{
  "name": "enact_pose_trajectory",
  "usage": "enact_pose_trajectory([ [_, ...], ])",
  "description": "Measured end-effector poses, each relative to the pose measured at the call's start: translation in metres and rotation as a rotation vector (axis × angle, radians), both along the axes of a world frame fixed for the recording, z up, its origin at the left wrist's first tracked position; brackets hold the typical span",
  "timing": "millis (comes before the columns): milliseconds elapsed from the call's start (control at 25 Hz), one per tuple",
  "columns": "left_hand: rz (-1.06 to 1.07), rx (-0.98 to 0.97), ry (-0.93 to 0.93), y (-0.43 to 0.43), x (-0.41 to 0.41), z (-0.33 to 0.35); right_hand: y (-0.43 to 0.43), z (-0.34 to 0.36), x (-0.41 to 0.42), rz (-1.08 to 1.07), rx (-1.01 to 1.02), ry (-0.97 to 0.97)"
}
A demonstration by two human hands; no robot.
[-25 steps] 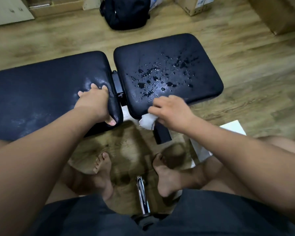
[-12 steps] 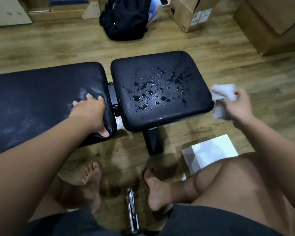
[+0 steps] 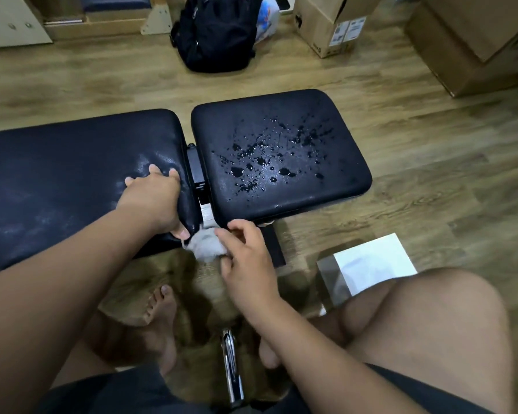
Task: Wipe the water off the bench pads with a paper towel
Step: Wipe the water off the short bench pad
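Observation:
Two dark bench pads lie side by side. The long left pad (image 3: 66,174) shows a faint damp sheen. The square right pad (image 3: 281,150) carries several water drops across its top. My left hand (image 3: 153,198) grips the near right corner of the long pad, fingers on top and thumb under the edge. My right hand (image 3: 245,255) holds a crumpled paper towel (image 3: 205,245) just below the gap between the pads, beside my left thumb.
A white box (image 3: 371,264) lies on the wood floor by my right knee. A black backpack (image 3: 219,31) and cardboard boxes (image 3: 329,22) stand beyond the bench. My bare feet and a chrome bar (image 3: 231,363) are below the pads.
My right hand swung with the towel from the front edge of the right pad out past its right side, then back to the gap between the pads. My left hand kept its grip.

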State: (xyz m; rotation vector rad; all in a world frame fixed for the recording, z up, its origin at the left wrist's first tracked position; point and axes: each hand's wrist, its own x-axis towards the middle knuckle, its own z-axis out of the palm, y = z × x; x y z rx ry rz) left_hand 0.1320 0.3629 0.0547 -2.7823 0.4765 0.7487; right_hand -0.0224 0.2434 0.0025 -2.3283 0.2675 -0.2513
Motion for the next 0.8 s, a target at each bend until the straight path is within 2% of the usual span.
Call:
enact_pose_trajectory([
  [80,-0.008,-0.001,-0.003,0.002,0.000,-0.002,-0.029,0.014,0.005,-0.091,0.023,-0.067],
  [200,0.046,-0.024,0.017,0.002,0.002,-0.005,-0.129,0.029,0.015,-0.527,-0.104,-0.168],
  [280,0.058,-0.039,0.031,0.000,0.004,-0.008,-0.193,0.034,0.015,-0.783,-0.153,-0.106],
  [320,0.059,-0.042,0.035,0.000,0.004,-0.009,-0.209,0.028,0.014,-0.826,-0.166,-0.034],
  [440,0.047,-0.034,0.027,0.000,0.005,-0.010,-0.202,0.000,0.012,-0.593,-0.177,0.122],
  [560,0.072,-0.043,0.043,-0.002,0.006,-0.010,-0.161,-0.021,0.015,-0.446,-0.178,0.057],
  [680,0.061,-0.042,0.054,-0.001,0.007,-0.010,-0.140,-0.029,0.013,-0.163,-0.307,0.016],
  [720,0.055,-0.048,0.047,-0.001,0.007,-0.010,-0.153,-0.026,0.016,-0.182,-0.322,-0.013],
  [800,0.044,-0.044,0.027,0.001,0.005,-0.009,-0.195,-0.018,0.021,-0.436,-0.286,-0.030],
])
